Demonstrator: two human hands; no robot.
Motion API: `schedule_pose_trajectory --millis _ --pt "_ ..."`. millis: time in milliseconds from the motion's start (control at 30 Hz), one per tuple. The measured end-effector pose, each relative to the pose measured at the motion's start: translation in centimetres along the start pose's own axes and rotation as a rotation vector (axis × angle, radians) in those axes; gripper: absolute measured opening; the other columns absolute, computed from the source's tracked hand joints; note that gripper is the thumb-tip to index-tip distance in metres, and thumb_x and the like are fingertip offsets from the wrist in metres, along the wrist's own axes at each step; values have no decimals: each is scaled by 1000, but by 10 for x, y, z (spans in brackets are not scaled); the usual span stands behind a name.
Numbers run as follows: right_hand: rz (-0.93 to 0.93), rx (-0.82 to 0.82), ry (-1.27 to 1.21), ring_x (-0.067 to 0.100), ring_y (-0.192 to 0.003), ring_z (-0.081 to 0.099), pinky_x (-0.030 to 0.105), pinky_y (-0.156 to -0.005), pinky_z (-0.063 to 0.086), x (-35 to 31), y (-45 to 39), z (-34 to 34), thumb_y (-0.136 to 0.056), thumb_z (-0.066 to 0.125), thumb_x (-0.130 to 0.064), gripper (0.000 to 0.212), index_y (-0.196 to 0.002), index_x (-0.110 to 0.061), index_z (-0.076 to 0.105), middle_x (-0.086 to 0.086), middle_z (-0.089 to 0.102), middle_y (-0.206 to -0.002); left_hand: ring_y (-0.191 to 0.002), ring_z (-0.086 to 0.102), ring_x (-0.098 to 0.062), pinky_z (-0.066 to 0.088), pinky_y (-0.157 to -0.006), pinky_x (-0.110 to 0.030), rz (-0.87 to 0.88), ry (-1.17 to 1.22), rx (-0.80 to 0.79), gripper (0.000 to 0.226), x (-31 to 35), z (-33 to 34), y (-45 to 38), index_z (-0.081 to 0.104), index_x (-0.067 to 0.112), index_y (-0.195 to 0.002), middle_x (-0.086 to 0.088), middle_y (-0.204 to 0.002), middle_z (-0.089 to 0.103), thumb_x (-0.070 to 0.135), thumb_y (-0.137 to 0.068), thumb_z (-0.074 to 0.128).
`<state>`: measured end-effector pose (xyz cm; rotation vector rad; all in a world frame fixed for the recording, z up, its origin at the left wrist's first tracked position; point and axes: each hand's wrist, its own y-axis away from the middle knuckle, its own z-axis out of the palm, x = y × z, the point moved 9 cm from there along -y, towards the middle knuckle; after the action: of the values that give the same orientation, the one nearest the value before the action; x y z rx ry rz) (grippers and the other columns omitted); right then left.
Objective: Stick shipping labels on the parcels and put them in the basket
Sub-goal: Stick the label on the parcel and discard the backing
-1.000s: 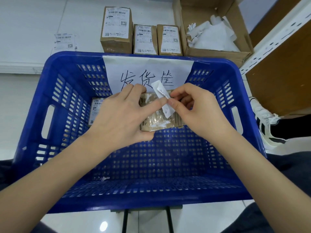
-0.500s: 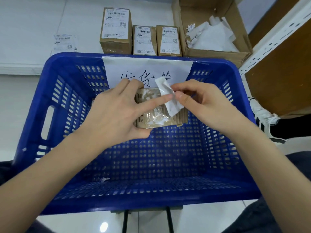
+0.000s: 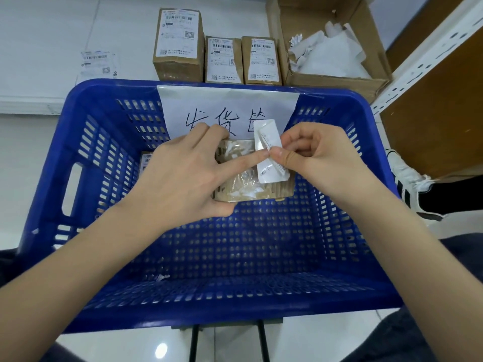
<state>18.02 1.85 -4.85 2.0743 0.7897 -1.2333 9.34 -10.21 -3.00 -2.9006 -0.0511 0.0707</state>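
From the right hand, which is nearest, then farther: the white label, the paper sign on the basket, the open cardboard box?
1. White label, pinched in the right hand.
2. Paper sign, just beyond, on the basket's far wall.
3. Open cardboard box, behind the basket, right.

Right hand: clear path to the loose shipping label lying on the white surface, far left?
Probably not as things stand. The right hand pinches a white label strip, and the loose shipping label lies across the blue plastic basket, beyond the left hand.

Inside the blue basket (image 3: 86, 142), the near floor lies open below both forearms. A labelled parcel (image 3: 145, 163) sits against the left wall, and the left hand (image 3: 183, 178) and right hand (image 3: 313, 158) with the held parcel (image 3: 245, 186) crowd the far half. Three labelled boxes (image 3: 224, 61) and an open carton (image 3: 334, 77) line the far rim.
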Motion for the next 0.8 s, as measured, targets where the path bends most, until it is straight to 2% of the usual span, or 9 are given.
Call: schedule_pose_trajectory --millis 200,333,467,533,633,800 --pt "-5 109 22 28 -76 65 29 -70 54 2 -1 -14 -83 72 -16 8 -82 -13 65 14 69 -77 -87 58 -33 37 -51 -27 -14 22 -4 88 -3 1 2 40 32 -137 -19 -103 59 51 -60 79" --pt "-120 118 177 19 -67 62 22 -62 50 -7 2 -7 -84 71 -15 13 -80 -19 60 0 65 -68 -85 58 -33 41 -50 -29 2 5 4 81 -2 2 2 39 33 -137 -19 -102 59 53 -65 70" --pt "-209 75 317 16 -64 59 28 -65 49 -11 4 4 -88 67 -16 6 -89 -14 61 -3 62 -67 -85 58 -32 43 -49 -31 -18 3 -1 75 -3 2 3 36 31 -139 -17 -100 58 56 -70 49" --pt "-201 0 271 18 -66 61 32 -67 50 -9 4 12 -90 64 -18 5 -94 -14 63 -1 64 -68 -84 57 -32 40 -49 -29 -35 -2 2 78 -3 3 3 37 29 -141 -17 -99 58 56 -70 56" --pt "-181 -73 200 20 -69 63 34 -72 53 -9 4 17 -93 60 -16 11 -102 -16 65 4 67 -72 -82 57 -33 32 -51 -26 -50 -25 -5 90 -4 2 2 46 24 -139 -18 -97 58 53 -59 75" --pt "-134 -216 78 28 -80 62 35 -77 54 -11 7 28 -88 61 1 29 -112 -14 63 13 66 -86 -82 58 -33 25 -56 -26 -66 -65 -48 92 -6 3 1 57 20 -133 -19 -95 59 48 -50 83"
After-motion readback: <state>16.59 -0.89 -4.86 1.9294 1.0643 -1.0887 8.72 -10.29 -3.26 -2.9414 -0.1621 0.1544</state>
